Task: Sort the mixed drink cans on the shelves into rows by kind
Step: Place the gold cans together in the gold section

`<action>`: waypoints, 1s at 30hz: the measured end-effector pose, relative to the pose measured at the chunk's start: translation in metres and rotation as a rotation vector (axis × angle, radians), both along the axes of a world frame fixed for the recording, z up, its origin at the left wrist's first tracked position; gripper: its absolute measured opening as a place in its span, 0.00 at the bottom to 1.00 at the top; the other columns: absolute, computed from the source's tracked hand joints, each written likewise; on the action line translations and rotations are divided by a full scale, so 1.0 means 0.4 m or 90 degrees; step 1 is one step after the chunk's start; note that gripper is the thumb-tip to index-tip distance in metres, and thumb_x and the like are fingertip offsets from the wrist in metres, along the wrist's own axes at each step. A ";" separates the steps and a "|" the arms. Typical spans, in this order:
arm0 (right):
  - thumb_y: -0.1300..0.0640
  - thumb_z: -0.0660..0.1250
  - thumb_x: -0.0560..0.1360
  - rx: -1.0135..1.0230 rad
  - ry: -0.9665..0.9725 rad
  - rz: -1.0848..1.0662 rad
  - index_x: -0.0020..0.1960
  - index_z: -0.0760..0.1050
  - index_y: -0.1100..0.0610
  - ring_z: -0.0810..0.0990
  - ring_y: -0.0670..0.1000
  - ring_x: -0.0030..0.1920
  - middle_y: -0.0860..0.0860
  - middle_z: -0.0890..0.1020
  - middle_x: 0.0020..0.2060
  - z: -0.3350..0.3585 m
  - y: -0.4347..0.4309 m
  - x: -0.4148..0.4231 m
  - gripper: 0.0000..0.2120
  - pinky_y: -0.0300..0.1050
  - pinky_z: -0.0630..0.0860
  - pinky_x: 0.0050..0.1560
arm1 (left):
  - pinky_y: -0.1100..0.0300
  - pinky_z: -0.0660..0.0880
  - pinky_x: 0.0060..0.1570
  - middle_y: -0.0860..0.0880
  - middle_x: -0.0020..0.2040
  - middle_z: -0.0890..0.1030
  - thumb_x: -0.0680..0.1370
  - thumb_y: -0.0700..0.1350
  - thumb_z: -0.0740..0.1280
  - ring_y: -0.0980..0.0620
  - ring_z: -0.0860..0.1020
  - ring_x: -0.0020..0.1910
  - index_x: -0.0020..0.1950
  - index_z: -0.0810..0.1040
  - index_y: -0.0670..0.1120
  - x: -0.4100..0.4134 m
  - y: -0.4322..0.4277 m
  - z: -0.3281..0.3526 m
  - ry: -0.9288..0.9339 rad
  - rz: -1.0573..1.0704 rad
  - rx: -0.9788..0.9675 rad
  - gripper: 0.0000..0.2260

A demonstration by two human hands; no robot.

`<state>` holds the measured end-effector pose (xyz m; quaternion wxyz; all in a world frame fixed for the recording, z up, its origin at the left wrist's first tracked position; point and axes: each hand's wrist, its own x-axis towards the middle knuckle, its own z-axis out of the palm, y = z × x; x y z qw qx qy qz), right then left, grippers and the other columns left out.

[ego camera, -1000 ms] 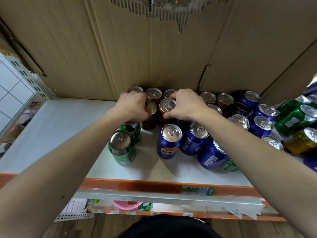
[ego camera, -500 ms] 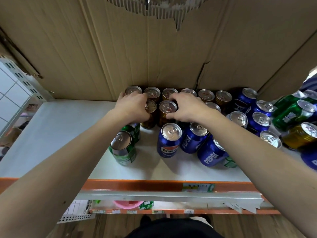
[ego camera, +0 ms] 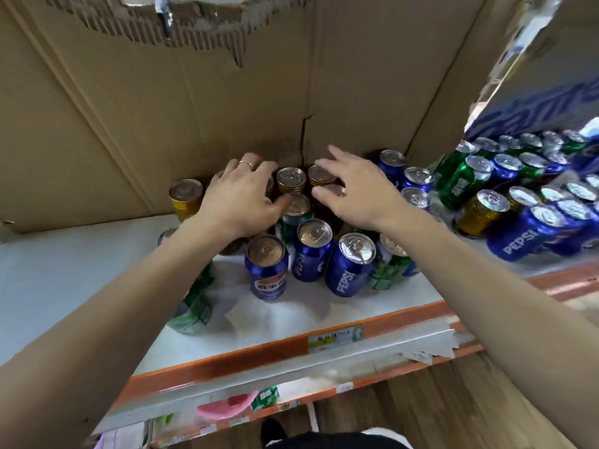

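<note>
Over the brown cans point(ego camera: 290, 179) at the back of the shelf point(ego camera: 64, 270), both hands are spread. Nothing is held: the left hand point(ego camera: 238, 202) and right hand point(ego camera: 359, 192) are seen with fingers apart, blue Pepsi cans point(ego camera: 351, 264) standing nearer.

"PEPSI" reads in white letters down the side of a blue can point(ego camera: 348, 268) at the shelf front, and again on a blue can point(ego camera: 531, 233) lying further right. The neighbouring can point(ego camera: 311, 252) shows the same word partly, and another blue can point(ego camera: 267, 270) bears the round Pepsi logo. The shelf-edge tag point(ego camera: 334, 338) is too blurred to read.
</note>
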<state>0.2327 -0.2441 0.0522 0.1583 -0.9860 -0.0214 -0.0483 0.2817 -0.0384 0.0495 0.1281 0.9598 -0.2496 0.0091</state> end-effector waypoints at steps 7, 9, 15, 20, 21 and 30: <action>0.42 0.63 0.79 0.023 -0.063 -0.084 0.76 0.66 0.50 0.60 0.53 0.76 0.51 0.62 0.78 0.047 -0.187 -0.164 0.28 0.58 0.59 0.75 | 0.42 0.68 0.67 0.48 0.72 0.67 0.78 0.62 0.63 0.43 0.66 0.70 0.73 0.68 0.50 -0.075 -0.208 0.057 -0.040 -0.099 -0.031 0.27; 0.43 0.64 0.78 0.033 -0.073 -0.111 0.75 0.67 0.51 0.61 0.54 0.76 0.52 0.62 0.77 0.059 -0.254 -0.223 0.28 0.56 0.58 0.75 | 0.42 0.68 0.67 0.48 0.70 0.68 0.77 0.61 0.64 0.43 0.67 0.69 0.72 0.69 0.50 -0.117 -0.283 0.064 -0.054 -0.128 -0.049 0.27; 0.37 0.59 0.75 0.020 -0.082 -0.183 0.75 0.67 0.50 0.62 0.55 0.76 0.52 0.64 0.77 0.085 -0.480 -0.424 0.32 0.56 0.59 0.75 | 0.46 0.67 0.65 0.49 0.69 0.68 0.78 0.59 0.65 0.43 0.68 0.67 0.71 0.70 0.50 -0.271 -0.528 0.089 -0.079 -0.202 -0.077 0.25; 0.34 0.57 0.73 0.032 -0.109 -0.239 0.74 0.68 0.51 0.64 0.55 0.75 0.53 0.66 0.76 0.098 -0.661 -0.591 0.34 0.60 0.62 0.73 | 0.46 0.68 0.66 0.46 0.72 0.68 0.78 0.60 0.64 0.41 0.67 0.69 0.74 0.66 0.49 -0.403 -0.726 0.099 -0.086 -0.246 -0.085 0.29; 0.34 0.58 0.73 0.027 -0.112 -0.247 0.74 0.68 0.51 0.64 0.55 0.75 0.53 0.66 0.76 0.098 -0.693 -0.620 0.34 0.60 0.62 0.73 | 0.46 0.68 0.66 0.46 0.72 0.67 0.78 0.60 0.64 0.42 0.67 0.70 0.75 0.65 0.49 -0.429 -0.760 0.099 -0.086 -0.251 -0.090 0.29; 0.37 0.59 0.73 0.015 -0.113 -0.316 0.75 0.67 0.50 0.63 0.52 0.76 0.50 0.67 0.75 0.093 -0.894 -0.857 0.33 0.60 0.63 0.73 | 0.44 0.65 0.70 0.46 0.75 0.64 0.78 0.61 0.64 0.42 0.65 0.72 0.76 0.62 0.49 -0.625 -1.014 0.085 -0.070 -0.306 -0.096 0.30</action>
